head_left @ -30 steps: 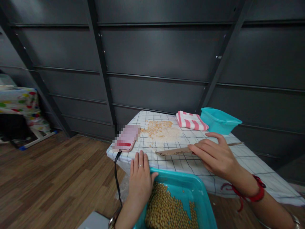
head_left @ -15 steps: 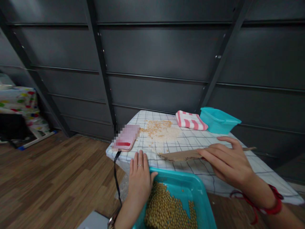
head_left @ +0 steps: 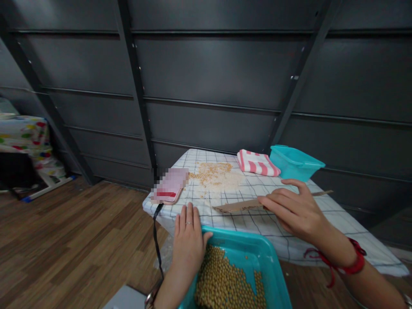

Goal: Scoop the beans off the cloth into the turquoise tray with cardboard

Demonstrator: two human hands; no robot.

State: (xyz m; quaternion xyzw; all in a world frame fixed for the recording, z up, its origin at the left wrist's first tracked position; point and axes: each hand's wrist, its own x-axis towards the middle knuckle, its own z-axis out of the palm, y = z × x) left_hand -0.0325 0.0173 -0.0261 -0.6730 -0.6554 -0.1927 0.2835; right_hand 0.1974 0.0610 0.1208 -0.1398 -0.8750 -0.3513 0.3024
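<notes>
A flat strip of cardboard [head_left: 236,206] is pinched in my right hand [head_left: 296,210], its left end low over the near side of the tablecloth. My left hand [head_left: 188,240] lies flat with fingers stretched out, at the left corner of a teal basin [head_left: 238,234]. Its thumb rests by the rim. Yellowish-brown beans [head_left: 228,279], probably soybeans, fill much of the basin's bottom. Small yellow grains [head_left: 214,168] lie scattered on the cloth, beside a patch of pale powder or fine crumbs [head_left: 227,181].
A white checked cloth covers the table [head_left: 257,189]. At its back right are a folded pink-and-white striped towel [head_left: 259,163] and a smaller turquoise container [head_left: 298,163]. A pink phone [head_left: 172,184], partly blurred, lies at the left with a black strap [head_left: 156,236] hanging down.
My right hand has moved slightly left with the cardboard. My left hand and the basin stay in place.
</notes>
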